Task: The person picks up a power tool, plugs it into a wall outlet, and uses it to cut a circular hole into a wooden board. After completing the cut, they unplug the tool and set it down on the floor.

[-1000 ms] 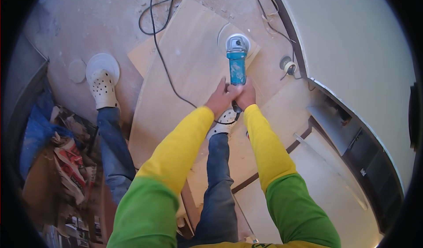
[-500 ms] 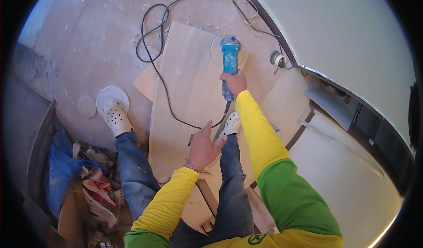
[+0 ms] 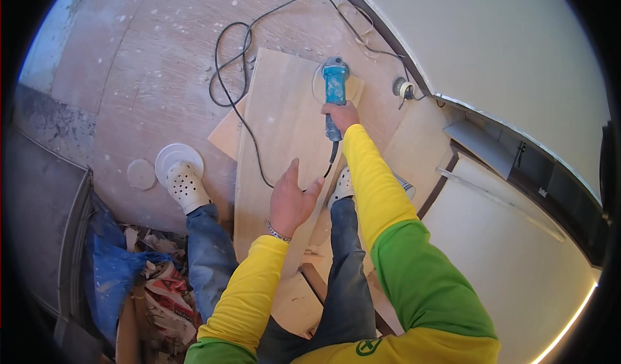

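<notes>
On the floor [image 3: 162,73] lay the wooden board [image 3: 278,131], the angle grinder [image 3: 335,87] over its far end. The right hand [image 3: 341,115] had its grip round the tool's body, seemingly for control; the left hand [image 3: 292,203] hung open near the cord [image 3: 334,150].

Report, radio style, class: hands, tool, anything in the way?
Right hand gripping angle grinder. Left hand open, off the grinder. Grinder at wooden board's far end. Black cord crosses board, close by left hand.
</notes>
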The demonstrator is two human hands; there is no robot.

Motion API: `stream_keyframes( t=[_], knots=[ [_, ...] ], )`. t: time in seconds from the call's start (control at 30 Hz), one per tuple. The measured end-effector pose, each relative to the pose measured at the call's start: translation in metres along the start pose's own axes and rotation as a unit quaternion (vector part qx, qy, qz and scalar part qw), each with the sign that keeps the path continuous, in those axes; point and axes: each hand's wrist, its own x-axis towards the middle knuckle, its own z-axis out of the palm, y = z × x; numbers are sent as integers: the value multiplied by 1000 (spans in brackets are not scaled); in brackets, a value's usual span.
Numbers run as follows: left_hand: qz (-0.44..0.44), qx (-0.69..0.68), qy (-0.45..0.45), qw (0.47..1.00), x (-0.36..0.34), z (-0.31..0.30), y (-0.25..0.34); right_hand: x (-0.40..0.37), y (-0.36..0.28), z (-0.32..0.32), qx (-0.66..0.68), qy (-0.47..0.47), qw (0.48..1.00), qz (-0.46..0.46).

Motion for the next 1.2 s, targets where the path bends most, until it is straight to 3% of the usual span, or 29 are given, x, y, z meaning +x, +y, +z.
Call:
stream_keyframes(
  t=[0.5,1.0,1.2],
  knots=[
    [-44,-21,-21,999,9,-30,8,4,-27,18,-149,32,988,26],
    [-59,-66,-14,996,8,-36,19,1,-47,29,-189,46,979,62],
    [-56,-67,-12,996,6,-34,17,3,-44,24,-178,40,983,26]
  ],
)
